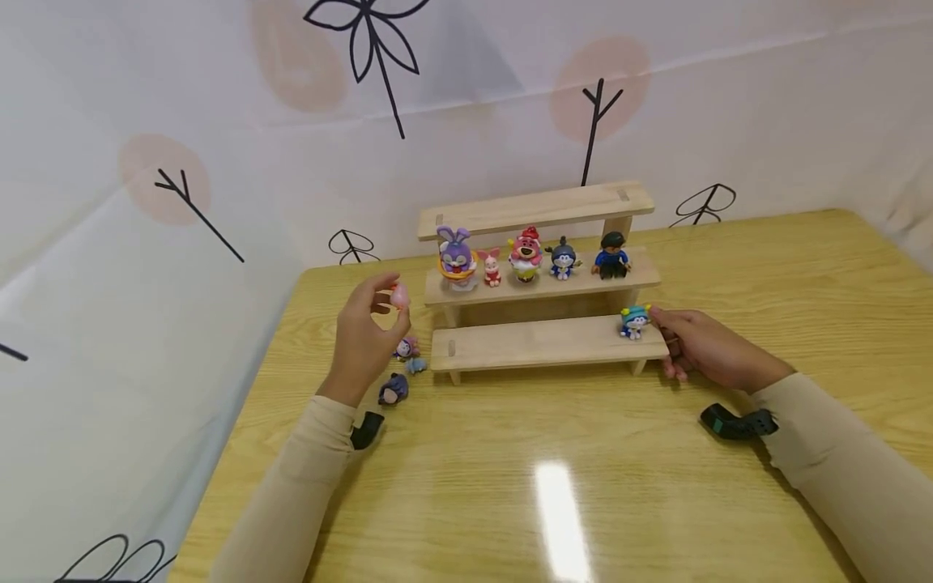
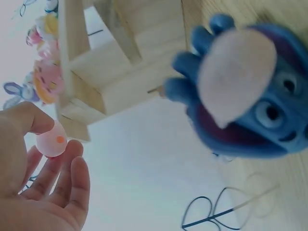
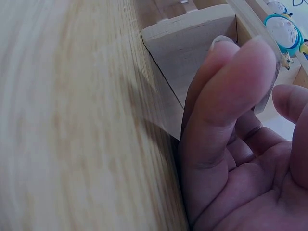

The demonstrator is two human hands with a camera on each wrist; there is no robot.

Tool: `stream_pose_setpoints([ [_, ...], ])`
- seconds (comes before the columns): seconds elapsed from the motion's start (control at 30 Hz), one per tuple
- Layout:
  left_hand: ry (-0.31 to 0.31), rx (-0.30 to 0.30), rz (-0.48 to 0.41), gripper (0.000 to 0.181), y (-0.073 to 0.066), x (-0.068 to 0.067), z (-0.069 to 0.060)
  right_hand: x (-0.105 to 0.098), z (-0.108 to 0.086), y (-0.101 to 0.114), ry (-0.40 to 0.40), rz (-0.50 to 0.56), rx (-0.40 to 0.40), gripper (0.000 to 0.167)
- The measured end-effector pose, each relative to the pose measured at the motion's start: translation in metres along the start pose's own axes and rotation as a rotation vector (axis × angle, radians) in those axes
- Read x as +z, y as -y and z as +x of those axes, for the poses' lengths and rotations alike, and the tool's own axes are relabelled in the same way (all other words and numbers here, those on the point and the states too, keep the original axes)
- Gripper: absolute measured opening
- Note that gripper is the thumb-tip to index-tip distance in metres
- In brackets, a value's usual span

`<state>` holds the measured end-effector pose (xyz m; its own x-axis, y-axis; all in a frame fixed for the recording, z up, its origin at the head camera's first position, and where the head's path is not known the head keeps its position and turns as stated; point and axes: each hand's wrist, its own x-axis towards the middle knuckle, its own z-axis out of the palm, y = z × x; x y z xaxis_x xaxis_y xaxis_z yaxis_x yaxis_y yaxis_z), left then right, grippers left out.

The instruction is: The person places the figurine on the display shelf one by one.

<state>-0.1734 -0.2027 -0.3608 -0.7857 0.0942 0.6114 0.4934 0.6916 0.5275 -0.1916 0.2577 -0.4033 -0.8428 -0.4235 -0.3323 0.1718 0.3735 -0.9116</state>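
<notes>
My left hand (image 1: 364, 340) is raised left of the wooden tiered stand (image 1: 539, 344), pinching a small pink figurine (image 1: 399, 296) between thumb and fingers. In the left wrist view the pink figurine (image 2: 52, 139) looks rounded, with an orange spot. At the stand's right end is my right hand (image 1: 710, 348), its fingertips close beside a figurine with a teal hat (image 1: 634, 321) on the lowest step. In the right wrist view the fingers (image 3: 211, 110) are loosely bent with nothing between them, and the teal-hat figurine (image 3: 284, 33) stands apart from them. Contact in the head view is unclear.
On the middle step stand several figurines, including a purple rabbit (image 1: 457, 257), a pink bear (image 1: 526, 253) and a black-haired toy figure (image 1: 612, 256). Left of the stand, on the table (image 1: 466, 478), lie a dark blue figurine (image 1: 394, 389) and two smaller ones. A patterned cloth (image 1: 481, 146) hangs behind.
</notes>
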Motion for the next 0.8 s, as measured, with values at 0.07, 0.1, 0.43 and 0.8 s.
stream_pose_setpoints([
  [0.07,-0.002,0.022,0.004,0.045,-0.007,-0.002,-0.002,0.000,-0.001,0.001,-0.003,-0.007,-0.012,0.071],
  [0.1,-0.002,0.034,0.005,0.045,-0.010,-0.004,-0.003,-0.001,-0.001,0.001,-0.004,-0.011,-0.019,0.071],
  [0.43,0.027,0.208,-0.030,0.041,-0.046,-0.001,-0.014,0.000,-0.001,-0.001,-0.005,-0.004,-0.048,0.069],
  [0.8,0.215,0.243,-0.136,0.039,-0.076,0.032,-0.009,0.000,-0.001,0.000,0.003,0.008,-0.043,0.070],
])
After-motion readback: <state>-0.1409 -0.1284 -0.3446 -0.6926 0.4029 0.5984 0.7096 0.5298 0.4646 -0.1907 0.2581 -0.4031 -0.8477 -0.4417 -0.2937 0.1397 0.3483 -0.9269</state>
